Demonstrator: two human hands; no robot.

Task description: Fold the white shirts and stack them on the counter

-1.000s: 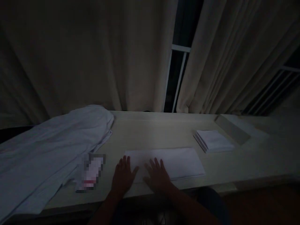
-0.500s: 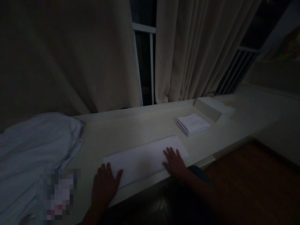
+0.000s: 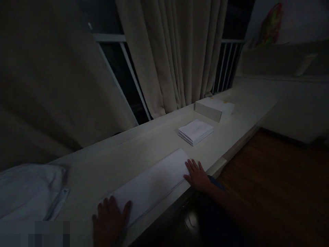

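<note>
While you are pressing flat on the long folded cloth [image 3: 151, 183], your left hand [image 3: 109, 223] is lying open on its near-left end and your right hand [image 3: 196, 175] is lying open on its far-right end, so the hands are sitting well apart with fingers spread and nothing gripped. The cloth is lying along the front of the worktop [image 3: 144, 144], its long side running just beside the front edge [image 3: 180, 199]. That closeness looks like the main risk: a push toward you could be sliding the cloth over the edge to the wooden floor [image 3: 269, 178], and uneven pressure could be skewing the fold. The dim light is also making creases hard to judge. Behind the cloth the worktop is offering bare room up to the curtain [image 3: 177, 58]. To the right, a small stack of folded cloths [image 3: 195, 131] and a pale box [image 3: 214, 108] are sitting apart from your right hand. To the left, a white bundle of fabric [image 3: 28, 190] is lying near.
</note>
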